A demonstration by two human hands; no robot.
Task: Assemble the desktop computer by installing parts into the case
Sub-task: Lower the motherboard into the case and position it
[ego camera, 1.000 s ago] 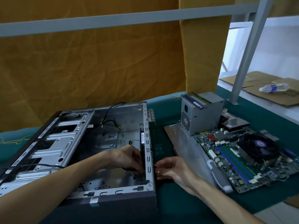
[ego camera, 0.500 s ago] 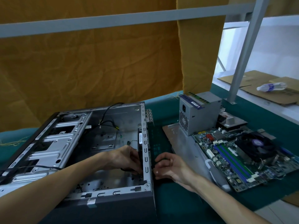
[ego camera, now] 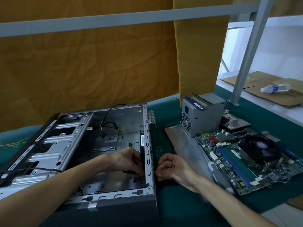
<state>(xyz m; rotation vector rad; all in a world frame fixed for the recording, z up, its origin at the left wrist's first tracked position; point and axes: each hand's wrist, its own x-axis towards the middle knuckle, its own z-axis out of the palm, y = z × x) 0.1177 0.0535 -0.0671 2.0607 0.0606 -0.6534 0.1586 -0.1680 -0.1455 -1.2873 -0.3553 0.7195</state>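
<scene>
Inside, fan (ego camera: 142, 145) in left grip (ego camera: 127, 163), against case (ego camera: 146, 145) rear wall.

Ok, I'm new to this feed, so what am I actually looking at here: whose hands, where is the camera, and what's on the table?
There is no robot. The one view comes from a camera on a person's head, looking down at their bare hands. An open computer case lies on its side on a green-covered table. The left hand reaches inside it and grips a black part, probably a fan, against the case's rear wall. The right hand is outside that wall with curled fingers; what it pinches, if anything, is too small to tell. To the right wait a grey power supply, a motherboard and a screwdriver.
</scene>
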